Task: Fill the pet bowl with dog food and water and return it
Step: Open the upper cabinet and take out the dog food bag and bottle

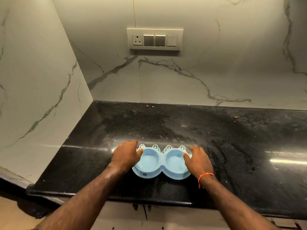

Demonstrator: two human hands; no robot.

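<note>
Pet bowl sits at the heart of this scene, though the biggest thing around it is the marble wall, pale with grey veins, rising behind the bowl and wrapping round on the side of the left hand. Below the wall spreads the black speckled counter, and the bowl rests on it near its front edge, well forward of the wall. High above the bowl on the wall is a switch plate with a socket and several switches.

The bowl itself is a light blue double dish, two round wells side by side, each with a pair of small shiny studs on the rim farthest from the person. Both wells look empty, though glare makes it hard to be sure there is no water in them.

The left hand grips the bowl's left end, fingers curled over the outer rim and thumb lying on the inner edge of the left well. The right hand clasps the bowl's right end likewise, thumb on the rim of the right well, with an orange thread tied round the wrist.

Far behind the bowl, close to the wall, lie two small brown bits, possibly kibble.
</note>
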